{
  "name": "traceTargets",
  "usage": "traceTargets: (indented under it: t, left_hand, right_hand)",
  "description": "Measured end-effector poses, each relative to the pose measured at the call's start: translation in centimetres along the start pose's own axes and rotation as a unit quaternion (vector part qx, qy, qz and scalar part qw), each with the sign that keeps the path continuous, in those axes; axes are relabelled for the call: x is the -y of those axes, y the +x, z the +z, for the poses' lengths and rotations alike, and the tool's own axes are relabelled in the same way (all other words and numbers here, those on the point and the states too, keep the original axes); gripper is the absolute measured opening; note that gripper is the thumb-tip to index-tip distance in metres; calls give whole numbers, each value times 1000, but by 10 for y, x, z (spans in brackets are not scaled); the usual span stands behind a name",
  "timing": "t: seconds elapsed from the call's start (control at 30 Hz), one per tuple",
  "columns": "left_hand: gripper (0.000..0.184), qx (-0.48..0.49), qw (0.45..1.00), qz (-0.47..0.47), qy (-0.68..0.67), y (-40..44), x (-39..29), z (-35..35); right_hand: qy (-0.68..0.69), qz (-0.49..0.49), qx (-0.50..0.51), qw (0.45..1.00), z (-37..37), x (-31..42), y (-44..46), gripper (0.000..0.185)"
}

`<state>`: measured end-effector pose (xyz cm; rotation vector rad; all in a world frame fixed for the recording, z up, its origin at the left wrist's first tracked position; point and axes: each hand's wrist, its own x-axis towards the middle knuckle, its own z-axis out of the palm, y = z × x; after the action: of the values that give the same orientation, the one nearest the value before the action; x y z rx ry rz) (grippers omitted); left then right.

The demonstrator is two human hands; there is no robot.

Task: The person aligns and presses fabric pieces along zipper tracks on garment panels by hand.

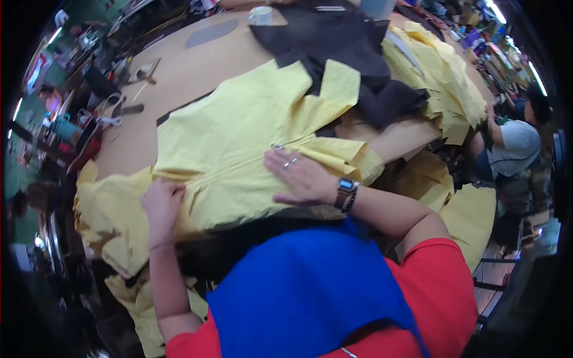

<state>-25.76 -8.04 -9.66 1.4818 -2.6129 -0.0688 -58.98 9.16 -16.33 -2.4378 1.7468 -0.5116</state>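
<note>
A yellow garment point(224, 122) of stiff, leather-like material lies spread on the table in front of me, with a long seam running slantwise across it. My left hand point(163, 206) is closed on the garment at the left end of this seam, its fingertips partly hidden by the hand. Flat on the garment, close to the seam's right part, rests my right hand point(301, 176), fingers stretched out. It wears a ring and a watch point(345, 194) on the wrist. Folded flaps of the garment stick up to the right of this hand.
Dark fabric point(322, 39) lies behind the garment, and a pile of yellow pieces point(439, 77) stands at the right. A white mug point(261, 15) is at the table's far edge. Tools and a white cable point(110, 119) lie at left. Another person point(516, 143) sits at right.
</note>
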Motion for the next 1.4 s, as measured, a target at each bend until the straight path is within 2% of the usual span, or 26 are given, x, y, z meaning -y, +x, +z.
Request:
traceTargets:
  t: [0.03,0.1,0.17,0.2,0.27,0.3,0.37,0.5,0.6,0.7,0.73,0.8,0.83,0.9,0.93,0.97,1.0,1.07,1.1,1.13,1.23,1.27,1.3,1.33,1.37,1.4]
  left_hand:
    - [12,-31,997,22,67,2,-11,3]
    - [21,-14,999,47,13,13,-40,13]
    - [35,-103,984,131,-56,16,-66,44]
    - [40,-88,982,152,-73,16,-81,54]
    - [46,-59,980,156,-110,18,-99,73]
    - [48,-47,981,134,-129,18,-102,79]
    - [46,-37,982,129,-130,17,-102,74]
    - [26,-49,975,137,-171,22,-106,70]
    - [21,-172,961,155,-151,30,-108,86]
    - [21,-117,970,94,-192,21,-109,46]
    - [20,-181,961,90,-189,14,-102,30]
    - [18,-179,962,28,-205,-7,-78,-19]
    - [17,-222,955,7,-197,-18,-60,-41]
    - [24,-249,940,-50,-226,-51,-12,-96]
    - [29,-244,922,-168,-248,-74,13,-121]
    - [30,-203,937,-223,-176,-98,59,-146]
    - [36,-218,927,-233,-195,-127,116,-157]
    - [37,-182,924,-318,-112,-202,205,-190]
    - [37,-170,914,-359,-87,-236,226,-202]
    - [38,-173,910,-370,-70,-280,269,-202]
    - [42,-101,858,-490,117,-377,321,-172]
    - [46,-87,840,-516,142,-382,297,-157]
    - [55,-108,827,-495,243,-398,300,-123]
    - [69,-34,811,-508,287,-403,298,-94]
    - [82,22,788,-559,258,-380,265,-70]
    - [91,25,811,-535,235,-392,286,-19]
  right_hand:
    - [-1,7,5,1000,-3,3,1,83]
    - [-5,16,19,1000,-11,8,3,80]
    - [-27,31,-8,999,-30,7,8,76]
    - [-39,38,-21,998,-36,5,7,74]
    - [-94,118,-63,987,-39,-8,3,73]
    - [-78,188,-13,979,-39,-16,-4,70]
    - [-99,172,-24,980,-46,-16,-12,62]
    - [25,145,-57,987,-65,-4,-6,57]
    - [67,111,-101,986,-71,5,-2,56]
    - [96,66,-178,977,-81,5,-5,56]
    - [108,54,-217,969,-81,4,-6,58]
    - [119,47,-258,958,-86,-4,-10,62]
    - [114,51,-263,957,-91,-8,-13,64]
    - [138,72,-253,955,-93,-18,-18,64]
    - [164,84,-244,952,-88,-26,-20,62]
    - [191,95,-233,949,-82,-33,-22,60]
    - [209,102,-221,947,-77,-37,-23,58]
    - [241,114,-198,943,-70,-44,-22,54]
    - [241,118,-177,947,-65,-51,-21,52]
    - [239,124,-159,950,-60,-59,-21,50]
    - [220,121,-144,957,-47,-59,-14,44]
    - [207,123,-149,959,-46,-55,-7,43]
    - [187,125,-138,965,-48,-49,-4,41]
    - [162,135,-131,969,-52,-41,1,39]
    - [167,141,-131,967,-50,-40,1,37]
    - [114,129,-129,977,-53,-35,2,36]
